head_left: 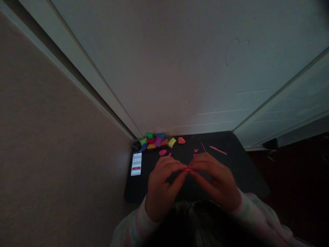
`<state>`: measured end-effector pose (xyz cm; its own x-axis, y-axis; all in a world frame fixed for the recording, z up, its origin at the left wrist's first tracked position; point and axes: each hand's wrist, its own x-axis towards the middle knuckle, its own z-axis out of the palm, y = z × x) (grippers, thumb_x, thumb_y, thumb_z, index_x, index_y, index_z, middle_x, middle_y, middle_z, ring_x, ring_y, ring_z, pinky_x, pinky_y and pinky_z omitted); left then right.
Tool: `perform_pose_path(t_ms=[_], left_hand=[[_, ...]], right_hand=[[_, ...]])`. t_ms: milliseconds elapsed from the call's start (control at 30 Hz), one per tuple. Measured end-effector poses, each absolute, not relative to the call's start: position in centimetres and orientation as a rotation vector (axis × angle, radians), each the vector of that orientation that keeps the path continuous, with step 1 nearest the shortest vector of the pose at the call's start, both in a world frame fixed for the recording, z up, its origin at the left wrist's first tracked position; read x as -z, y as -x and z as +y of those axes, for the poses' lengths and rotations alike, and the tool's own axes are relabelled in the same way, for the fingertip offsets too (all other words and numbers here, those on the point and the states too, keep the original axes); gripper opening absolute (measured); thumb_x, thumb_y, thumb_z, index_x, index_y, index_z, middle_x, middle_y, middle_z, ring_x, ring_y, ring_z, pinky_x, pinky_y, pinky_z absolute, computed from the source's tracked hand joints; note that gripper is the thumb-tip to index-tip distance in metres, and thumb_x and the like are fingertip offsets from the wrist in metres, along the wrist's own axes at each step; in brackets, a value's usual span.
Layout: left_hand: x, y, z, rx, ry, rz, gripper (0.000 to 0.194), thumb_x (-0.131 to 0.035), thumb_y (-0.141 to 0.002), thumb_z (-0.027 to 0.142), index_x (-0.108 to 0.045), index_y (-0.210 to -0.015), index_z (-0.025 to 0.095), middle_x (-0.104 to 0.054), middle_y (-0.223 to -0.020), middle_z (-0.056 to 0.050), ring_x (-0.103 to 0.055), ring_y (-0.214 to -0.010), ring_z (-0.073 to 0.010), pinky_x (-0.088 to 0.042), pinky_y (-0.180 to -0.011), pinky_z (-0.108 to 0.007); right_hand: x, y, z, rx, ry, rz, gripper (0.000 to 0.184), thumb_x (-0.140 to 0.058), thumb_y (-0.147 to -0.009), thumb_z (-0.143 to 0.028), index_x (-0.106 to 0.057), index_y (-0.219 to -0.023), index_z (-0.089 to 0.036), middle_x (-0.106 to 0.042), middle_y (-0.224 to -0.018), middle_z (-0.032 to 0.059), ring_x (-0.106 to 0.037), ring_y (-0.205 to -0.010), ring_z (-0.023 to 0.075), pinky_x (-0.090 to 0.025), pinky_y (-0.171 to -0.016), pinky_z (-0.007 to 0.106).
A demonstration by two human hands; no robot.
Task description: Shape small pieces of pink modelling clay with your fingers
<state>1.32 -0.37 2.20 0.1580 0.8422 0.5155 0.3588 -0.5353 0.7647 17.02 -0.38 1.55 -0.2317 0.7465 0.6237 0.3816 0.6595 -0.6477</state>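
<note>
A small pink piece of modelling clay point(188, 169) is pinched between the fingertips of both hands, above the dark table. My left hand point(164, 181) grips its left end between thumb and fingers. On the other side, my right hand point(214, 178) holds it the same way, the fingertips of the two hands almost meeting. Beyond the hands lie a flat pink clay disc point(162, 152) and a little pink clay bit point(195, 150). Other pink bits are partly hidden behind my fingers.
Several colourful clay packets point(154, 141) lie at the table's point(239, 171) back left, near an orange clay lump point(181, 140). A lit phone point(136, 164) rests at the left edge. A thin pink stick point(203, 146) and a pink flat tool point(218, 150) lie right. A white panel point(164, 85) stands behind.
</note>
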Motion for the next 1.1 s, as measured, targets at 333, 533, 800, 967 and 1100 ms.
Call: perform_pose_path(t_ms=[333,533,800,967,1100], left_hand=[[-2.8,-1.3,-0.5,-1.355,-1.977,1.074,0.009,-0.064,-0.070,0.010,-0.064,-0.075,0.017,-0.065,-0.072,-0.001,-0.058,-0.071,-0.0127,-0.048,-0.071,-0.027],[-2.5,-1.4,-0.7,-1.324,-1.839,1.018,0.011,-0.063,-0.072,0.010,-0.062,-0.078,0.018,-0.063,-0.073,-0.001,-0.058,-0.073,-0.0131,-0.047,-0.072,-0.027],[-1.6,-1.1,-1.2,-1.306,-1.718,1.023,0.027,-0.061,-0.073,0.007,-0.056,-0.095,0.022,-0.064,-0.080,-0.001,-0.058,-0.075,-0.0121,-0.048,-0.069,-0.024],[-1.3,-1.1,-1.2,-1.395,-1.875,1.002,0.036,-0.060,-0.072,0.004,-0.053,-0.102,0.023,-0.065,-0.082,-0.001,-0.060,-0.078,-0.0131,-0.049,-0.072,-0.026],[-1.5,-1.2,-1.1,-1.438,-1.908,0.944,0.037,-0.060,-0.071,0.003,-0.052,-0.102,0.023,-0.065,-0.080,-0.002,-0.061,-0.077,-0.0140,-0.051,-0.071,-0.027]], right_hand=[[-1.7,-16.9,-0.6,-0.534,0.856,-1.795,0.014,-0.057,-0.075,-0.007,-0.059,-0.085,-0.017,-0.061,-0.075,0.0032,-0.058,-0.073,0.0135,-0.049,-0.066,0.026],[-1.4,-17.0,-0.8,-0.643,0.839,-1.746,0.018,-0.057,-0.075,-0.007,-0.059,-0.088,-0.019,-0.062,-0.078,0.0028,-0.058,-0.076,0.0135,-0.048,-0.070,0.026],[-1.5,-17.1,-1.1,-0.682,0.888,-1.697,0.019,-0.057,-0.076,-0.011,-0.061,-0.091,-0.023,-0.064,-0.079,0.0025,-0.061,-0.076,0.0159,-0.050,-0.067,0.028],[-1.7,-17.1,-1.0,-0.657,0.911,-1.752,0.018,-0.060,-0.075,-0.013,-0.062,-0.090,-0.023,-0.065,-0.082,0.0038,-0.061,-0.079,0.0168,-0.051,-0.069,0.029],[-1.8,-17.0,-0.9,-0.748,0.905,-1.685,0.014,-0.060,-0.076,-0.013,-0.063,-0.084,-0.023,-0.065,-0.079,0.0025,-0.062,-0.077,0.0157,-0.051,-0.069,0.027]])
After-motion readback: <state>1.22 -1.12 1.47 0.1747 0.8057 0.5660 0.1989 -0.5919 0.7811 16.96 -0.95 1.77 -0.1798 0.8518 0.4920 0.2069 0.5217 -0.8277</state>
